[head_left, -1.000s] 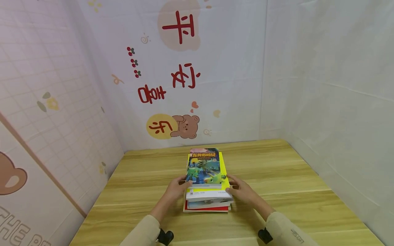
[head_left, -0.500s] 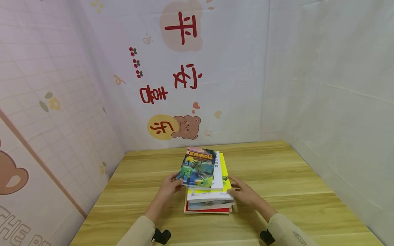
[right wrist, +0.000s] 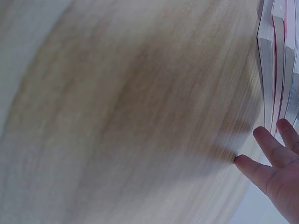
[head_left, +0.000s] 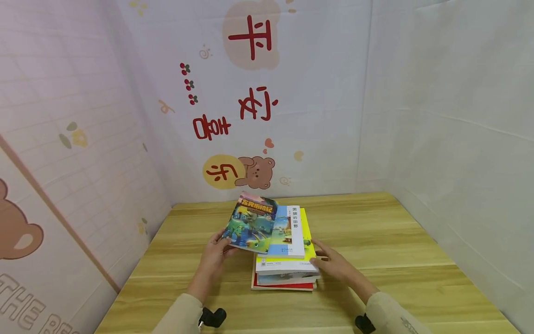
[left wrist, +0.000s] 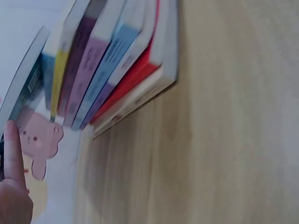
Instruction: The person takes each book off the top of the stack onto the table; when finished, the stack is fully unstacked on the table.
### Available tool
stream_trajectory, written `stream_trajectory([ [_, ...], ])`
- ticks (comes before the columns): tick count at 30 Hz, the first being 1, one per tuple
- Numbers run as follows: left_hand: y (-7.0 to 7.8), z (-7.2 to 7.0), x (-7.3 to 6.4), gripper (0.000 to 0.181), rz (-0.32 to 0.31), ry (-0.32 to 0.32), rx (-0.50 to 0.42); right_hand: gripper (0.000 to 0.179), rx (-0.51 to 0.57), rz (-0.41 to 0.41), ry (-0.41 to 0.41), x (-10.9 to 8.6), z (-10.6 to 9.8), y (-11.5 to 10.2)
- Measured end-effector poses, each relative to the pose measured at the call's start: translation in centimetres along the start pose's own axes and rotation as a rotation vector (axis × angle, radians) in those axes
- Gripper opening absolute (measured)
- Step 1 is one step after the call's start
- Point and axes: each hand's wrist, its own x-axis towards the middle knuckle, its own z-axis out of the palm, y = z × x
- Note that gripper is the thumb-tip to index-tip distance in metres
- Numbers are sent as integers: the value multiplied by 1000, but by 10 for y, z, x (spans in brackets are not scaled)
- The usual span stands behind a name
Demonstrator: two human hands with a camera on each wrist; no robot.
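My left hand point(head_left: 212, 256) grips the lower left edge of a paperback book point(head_left: 251, 223) with a colourful dinosaur cover. The book is tilted, raised above the stack's left side and partly over it. Below it, a white-and-blue book point(head_left: 295, 239) tops the stack, on a yellow book point(head_left: 309, 241). Coloured spines point(left wrist: 96, 65) of several books show in the left wrist view, where one finger point(left wrist: 14, 149) lies along the lifted paperback point(left wrist: 23, 77). My right hand point(head_left: 335, 265) stays at the stack's right side, its fingers point(right wrist: 273, 147) extended and spread against or close to the book edges.
The stack stands on a wood-grain table point(head_left: 183, 241). Behind the table hangs a white wall cloth point(head_left: 321, 116) with red characters and a bear. Cloth walls also close off the left and right sides.
My left hand has lifted the dinosaur paperback off the stack and carried it left, tilting it. The white-and-blue book beneath is now uncovered. My right hand has stayed at the stack's right side.
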Motion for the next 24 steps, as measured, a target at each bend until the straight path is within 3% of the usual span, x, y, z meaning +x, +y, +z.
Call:
stream_trajectory([
  [6, 15, -25, 13, 51, 18, 62, -61, 66, 0, 3, -3, 1, 0, 2],
  [16, 40, -98, 40, 59, 26, 166, -16, 66, 3, 9, 8, -1, 1, 2],
  [24, 50, -144, 58, 64, -50, 219, 27, 66, -4, 4, 2, 0, 2, 3],
])
